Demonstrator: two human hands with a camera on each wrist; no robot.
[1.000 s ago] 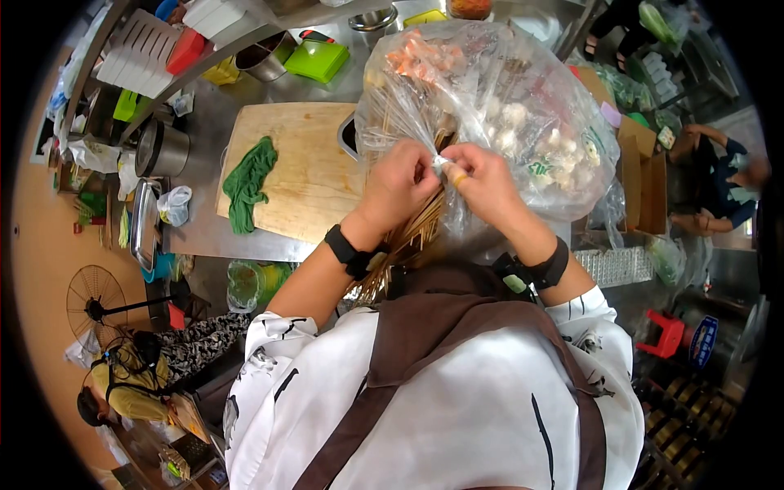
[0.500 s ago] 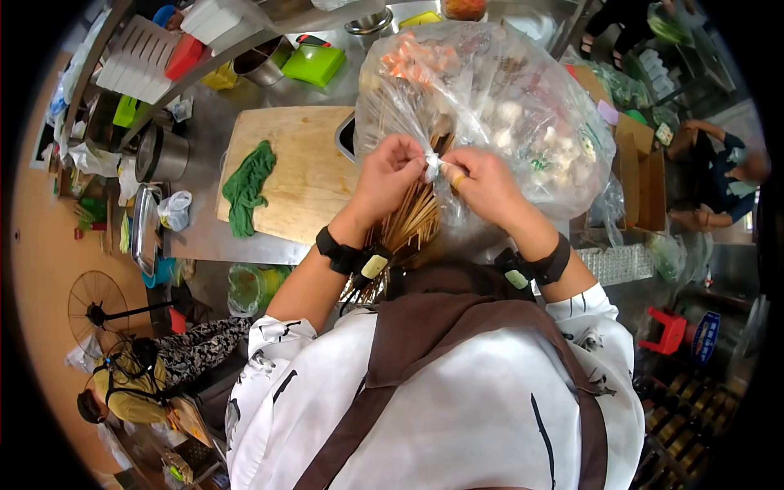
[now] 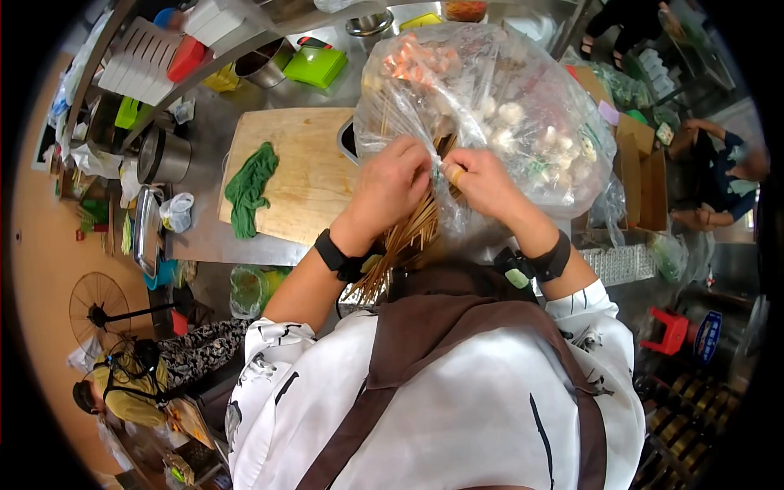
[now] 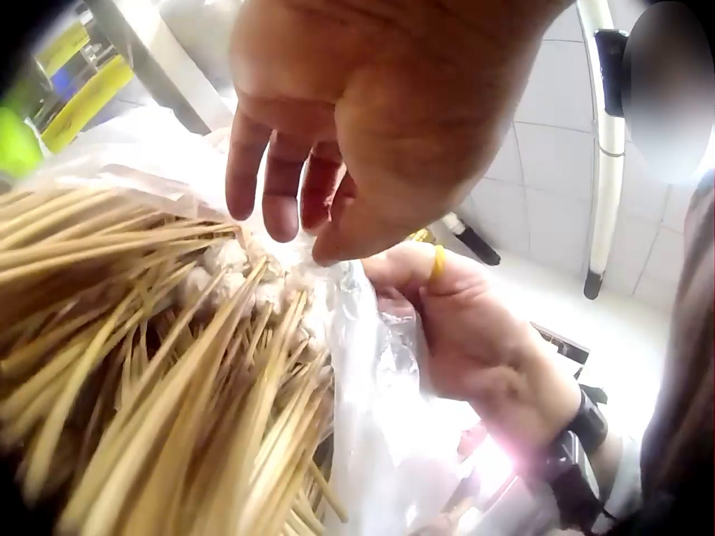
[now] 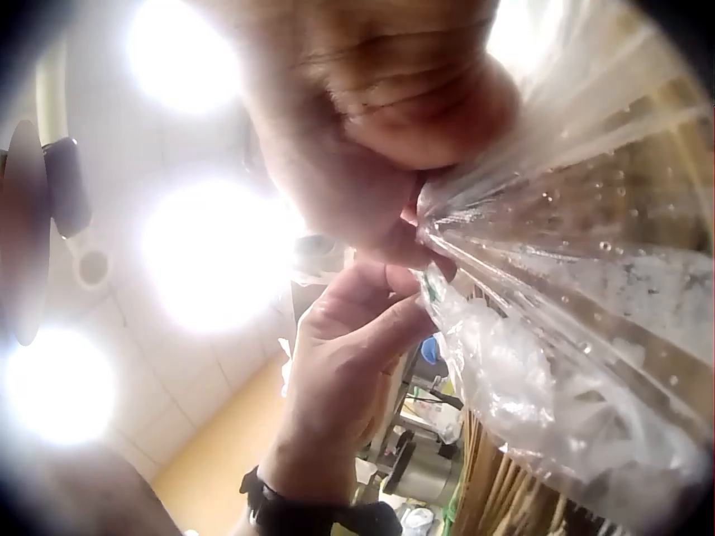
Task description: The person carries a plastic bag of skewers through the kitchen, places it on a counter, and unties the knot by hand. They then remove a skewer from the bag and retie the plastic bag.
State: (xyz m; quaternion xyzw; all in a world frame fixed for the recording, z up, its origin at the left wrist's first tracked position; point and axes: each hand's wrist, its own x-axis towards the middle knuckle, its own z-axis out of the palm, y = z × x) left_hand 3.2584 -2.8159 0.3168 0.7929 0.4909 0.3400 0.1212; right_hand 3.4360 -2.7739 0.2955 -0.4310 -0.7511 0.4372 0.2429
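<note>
A large clear plastic bag (image 3: 563,82) sits on the counter with white garlic bulbs (image 3: 510,113) visible through it. Its gathered neck lies between my two hands. My left hand (image 3: 392,180) pinches the twisted plastic from the left, and my right hand (image 3: 488,186), with a yellow band on one finger, pinches it from the right. Below the hands, a bundle of dry tan stalks (image 3: 412,233) fans out towards my apron; in the left wrist view, pale bulbs (image 4: 268,296) sit among these stalks. The right wrist view shows the plastic (image 5: 525,223) pleated tightly at the fingertips.
Left of the bag is a wooden board (image 3: 302,155) with a green cloth (image 3: 251,189) on it. A green container (image 3: 315,64) and metal pots stand behind. A cardboard box (image 3: 645,175) is at the right. One person (image 3: 131,384) is at lower left, another (image 3: 727,175) at right.
Half a second ago the white knotted neck showed between the hands. Since then my left hand has turned over and moved closer to the right, covering more of it. The bag has stayed in place.
</note>
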